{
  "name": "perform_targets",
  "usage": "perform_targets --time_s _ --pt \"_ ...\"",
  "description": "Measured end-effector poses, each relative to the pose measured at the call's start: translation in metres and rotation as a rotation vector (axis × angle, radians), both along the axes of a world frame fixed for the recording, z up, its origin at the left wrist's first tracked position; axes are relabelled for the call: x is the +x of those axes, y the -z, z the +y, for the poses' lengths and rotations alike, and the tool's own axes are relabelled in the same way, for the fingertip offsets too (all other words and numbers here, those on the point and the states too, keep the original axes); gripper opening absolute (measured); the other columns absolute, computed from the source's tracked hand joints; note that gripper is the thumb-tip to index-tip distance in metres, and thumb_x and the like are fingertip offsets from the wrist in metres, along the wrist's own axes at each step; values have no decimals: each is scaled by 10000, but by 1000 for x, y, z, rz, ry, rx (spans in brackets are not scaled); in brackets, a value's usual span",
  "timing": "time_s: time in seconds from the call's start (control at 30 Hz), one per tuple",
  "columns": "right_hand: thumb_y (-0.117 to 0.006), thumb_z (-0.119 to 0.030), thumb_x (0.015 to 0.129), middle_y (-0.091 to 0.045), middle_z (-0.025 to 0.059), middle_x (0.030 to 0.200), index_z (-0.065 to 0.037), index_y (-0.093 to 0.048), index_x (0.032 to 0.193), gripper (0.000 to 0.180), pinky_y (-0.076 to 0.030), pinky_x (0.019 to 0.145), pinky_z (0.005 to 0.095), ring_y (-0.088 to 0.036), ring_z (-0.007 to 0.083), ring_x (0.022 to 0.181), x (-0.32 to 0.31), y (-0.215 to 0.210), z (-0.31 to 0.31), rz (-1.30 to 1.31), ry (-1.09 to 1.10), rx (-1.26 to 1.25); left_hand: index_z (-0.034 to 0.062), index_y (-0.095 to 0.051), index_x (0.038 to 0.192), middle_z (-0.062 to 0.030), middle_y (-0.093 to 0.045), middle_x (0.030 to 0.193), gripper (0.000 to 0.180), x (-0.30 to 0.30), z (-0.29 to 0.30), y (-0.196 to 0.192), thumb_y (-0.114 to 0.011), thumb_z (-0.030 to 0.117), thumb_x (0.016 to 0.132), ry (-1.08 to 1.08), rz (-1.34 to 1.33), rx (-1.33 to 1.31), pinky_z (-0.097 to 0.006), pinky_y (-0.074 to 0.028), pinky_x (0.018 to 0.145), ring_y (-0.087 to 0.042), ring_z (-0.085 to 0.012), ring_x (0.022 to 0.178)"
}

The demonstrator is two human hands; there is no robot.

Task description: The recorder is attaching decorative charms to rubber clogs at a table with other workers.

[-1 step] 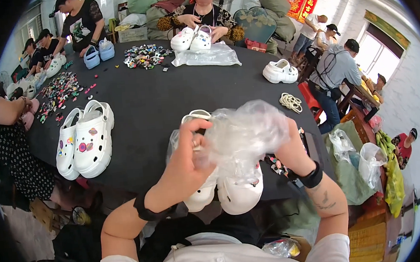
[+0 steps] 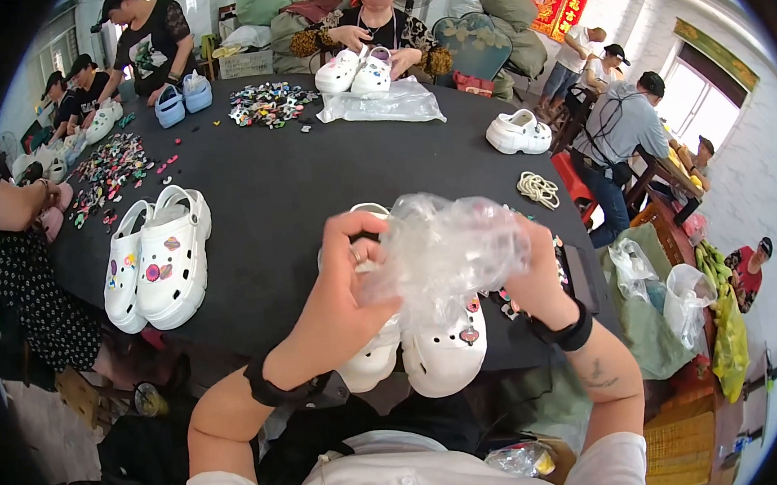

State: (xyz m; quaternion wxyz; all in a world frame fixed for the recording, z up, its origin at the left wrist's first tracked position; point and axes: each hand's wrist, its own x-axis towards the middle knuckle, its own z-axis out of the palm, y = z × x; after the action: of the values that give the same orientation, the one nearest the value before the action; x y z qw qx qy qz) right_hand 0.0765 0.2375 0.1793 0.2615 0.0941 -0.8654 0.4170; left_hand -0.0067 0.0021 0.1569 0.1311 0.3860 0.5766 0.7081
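Observation:
A crumpled clear plastic bag [image 2: 447,247] is stretched between my two hands, above a pair of white clogs. My left hand [image 2: 342,286] grips its left side, thumb and fingers curled around the film. On its right side my right hand [image 2: 535,273] is closed on the bag, with its fingertips partly hidden behind the plastic. Below, the right clog [image 2: 447,365] has small colourful charms on it. The left clog [image 2: 368,370] is mostly covered by my left hand and the bag.
Another pair of white clogs [image 2: 173,257] with charms stands at the left. Charm piles [image 2: 113,172] lie on the dark table [image 2: 285,187]. A single white clog [image 2: 519,132] and a cord coil [image 2: 538,190] are at the right. Across the table a co-worker [image 2: 383,40] handles white clogs.
The bag has shifted and bunched slightly between my hands, showing more of the right clog and its charms. My right hand has moved a little toward the left.

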Motion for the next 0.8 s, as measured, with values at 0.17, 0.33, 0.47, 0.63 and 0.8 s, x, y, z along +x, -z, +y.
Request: perform_targets --time_s 0.17,0.33,0.47,0.63,0.8 --pt "-767 -20 752 -625 168 1302 -2 -644 1235 499 -502 957 359 -636 300 1148 6 -7 -15 140 26 344 70 -323 1336 -80 -376 1292 611 3 11 -3 -684 6 847 267 -135 195 -376 -433 1031 -464 -176 1202" --pt "-776 4 701 -481 203 1422 -41 -532 1358 703 -481 1014 408 -538 393 1261 13 -6 -39 151 -134 158 76 -318 1362 -73 -390 1292 544 4 27 4 -635 152 927 352 -360 211 -389 -343 1112 -422 -161 1258" --pt "-730 52 721 -530 200 1368 -64 -560 1346 658 -486 1017 419 -554 399 1239 2 -2 -13 -27 -123 180 78 -362 1397 -66 -400 1400 540 4 19 9 -634 214 950 502 -301 156 -406 -331 1116 -395 -185 1339" --pt "-614 146 624 -587 186 1255 1 -661 1103 502 -530 875 367 -639 351 1078 -17 17 28 146 115 366 111 -561 1323 -110 -452 1458 476 8 -10 18 -726 241 895 124 370 -251 -451 -322 1108 -401 -282 1396" --pt "-627 138 653 -481 189 1348 49 -612 1046 403 -548 767 370 -615 383 1107 -17 35 32 -69 -63 381 115 -617 1276 -137 -475 1423 575 27 -18 45 -834 265 765 -204 779 -445 -479 -318 1120 -429 -357 1344"
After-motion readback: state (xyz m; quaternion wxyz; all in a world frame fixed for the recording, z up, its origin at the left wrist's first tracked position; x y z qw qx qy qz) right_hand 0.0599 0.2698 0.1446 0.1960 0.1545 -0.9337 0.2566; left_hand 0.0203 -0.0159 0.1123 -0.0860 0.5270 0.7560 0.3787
